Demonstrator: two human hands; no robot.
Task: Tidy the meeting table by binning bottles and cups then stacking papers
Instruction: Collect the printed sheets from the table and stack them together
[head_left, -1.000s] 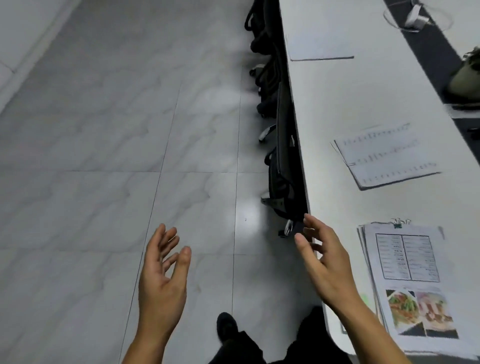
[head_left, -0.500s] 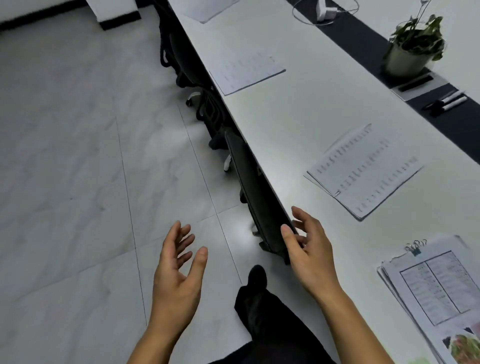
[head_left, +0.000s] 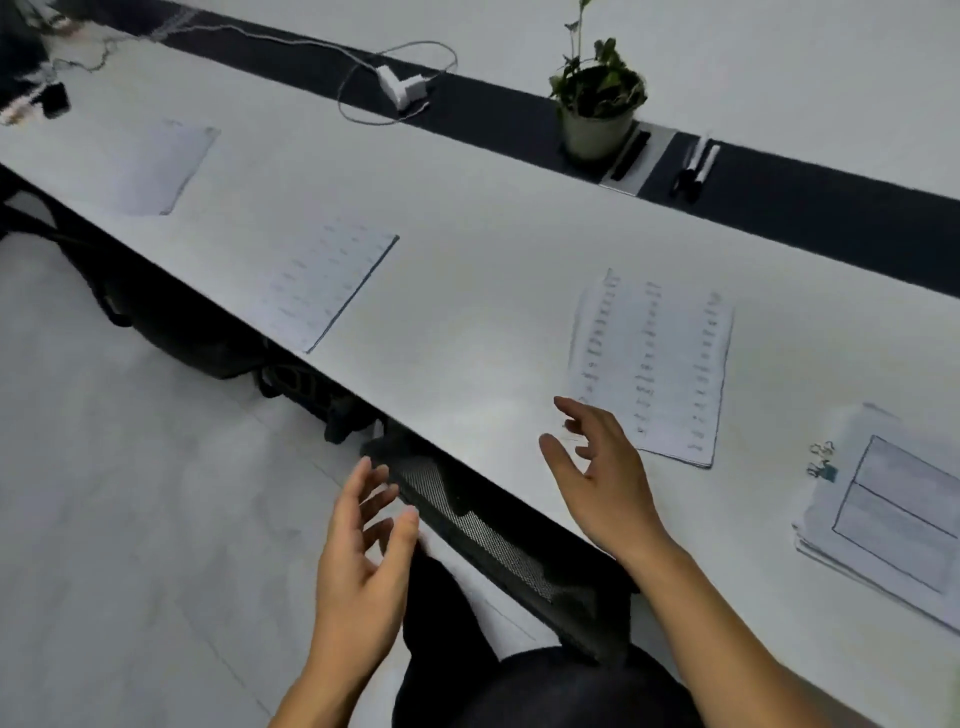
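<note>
Papers, nearest: printed sheet (head_left: 654, 364) lies flat on the tabletop (head_left: 467, 338). Its near corner is just beside the fingertips of the right grip (head_left: 602, 478). Contact cannot be told.
Papers, gathered: clipped stack (head_left: 893, 514) sits at the right, near the tabletop edge, with a binder clip (head_left: 823, 462) at its far left corner.
Papers, loose: middle sheet (head_left: 332, 286) lies to the left with one corner at the edge. Far sheet (head_left: 156, 166) lies further left. All are apart from one another.
Right grip: over the tabletop, fingers spread and loosely bent, released, holding nothing.
Left grip (head_left: 363, 561): off the tabletop, beside the mesh chair back (head_left: 467, 519), fingers relaxed, empty.
Bottles and cups: none visible on this stretch. No bin in view.
Done, as judged: binning looks finished here, though the rest of the tabletop is out of sight. One stack is begun.
Left, as judged: three single sheets to collect onto the clipped stack, with the printed sheet the likely first pick.
Centre strip (head_left: 779, 192): dark band carrying a potted plant (head_left: 597, 104), markers (head_left: 696, 166) and a white charger (head_left: 402, 88) with looped cable.
Below: pale floor (head_left: 130, 467), more dark chairs tucked under the edge.
</note>
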